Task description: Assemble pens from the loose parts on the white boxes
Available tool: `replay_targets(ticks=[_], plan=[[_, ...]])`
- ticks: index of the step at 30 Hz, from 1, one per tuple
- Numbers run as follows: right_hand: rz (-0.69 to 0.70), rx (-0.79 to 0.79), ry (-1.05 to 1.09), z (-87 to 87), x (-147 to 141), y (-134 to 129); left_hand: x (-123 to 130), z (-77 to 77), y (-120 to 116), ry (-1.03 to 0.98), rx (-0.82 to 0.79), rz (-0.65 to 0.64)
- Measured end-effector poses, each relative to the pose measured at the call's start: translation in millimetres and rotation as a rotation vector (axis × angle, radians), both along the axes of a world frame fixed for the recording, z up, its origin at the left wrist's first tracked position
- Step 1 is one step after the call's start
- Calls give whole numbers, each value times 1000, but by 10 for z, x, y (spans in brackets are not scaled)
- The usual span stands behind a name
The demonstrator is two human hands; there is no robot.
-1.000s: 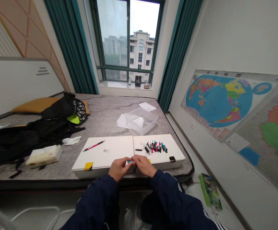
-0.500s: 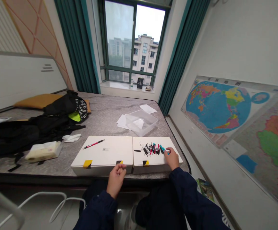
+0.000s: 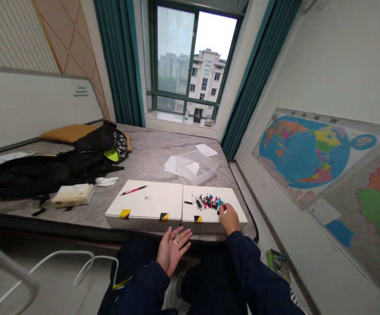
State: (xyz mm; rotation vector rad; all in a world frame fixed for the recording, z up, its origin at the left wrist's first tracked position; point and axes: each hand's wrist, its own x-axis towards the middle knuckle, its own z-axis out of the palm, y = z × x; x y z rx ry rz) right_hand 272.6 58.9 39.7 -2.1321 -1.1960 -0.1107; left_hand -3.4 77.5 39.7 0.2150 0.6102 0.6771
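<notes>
A loose pile of marker pens and pen parts (image 3: 206,202) is seen heaped on top of a white box (image 3: 209,225), with black, red and teal barrels mixed together. The pile is touched at its right edge by the right hand (image 3: 229,219), its fingers (image 3: 223,210) drawn together at a teal marker (image 3: 219,204); whether the marker is clamped cannot be told. The left hand (image 3: 172,250) is held apart from the pile, open and palm up with the fingers spread, just in front of the box. A short black pen part (image 3: 188,202) is laid just left of the pile. A second white box (image 3: 144,205) is set against the first, with a red pen (image 3: 134,190) lying on it, and yellow-and-black tape labels (image 3: 164,217) are stuck along the front edges. Both boxes are rested on a grey mattress (image 3: 150,148), which is shared with a clear plastic tub (image 3: 196,167), loose paper sheets (image 3: 172,165), a tissue pack (image 3: 73,195) and a black bag (image 3: 29,177). A world map (image 3: 304,151) is hung on the wall at right, near a window (image 3: 190,65) framed by teal curtains (image 3: 119,65).
</notes>
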Motion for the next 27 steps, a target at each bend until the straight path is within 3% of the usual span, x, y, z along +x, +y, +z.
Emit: replay_targets(ticks=[6,10,19,24,27], plan=[[644,-34,125,432,-753,-322,113,145,-6,-44,43,-75],[869,-157,27,598,-1095,-369,162,167,-39,-31,48,-100],[969,-283,-139,432,-1307,-323,109,85,-115,21,136,-241],[972,-227,24,394,-1314,-319,46,57,-135,11,122,-267],[846,-131,184,394,-1078,-198,1,114,-99,72,157,-325]])
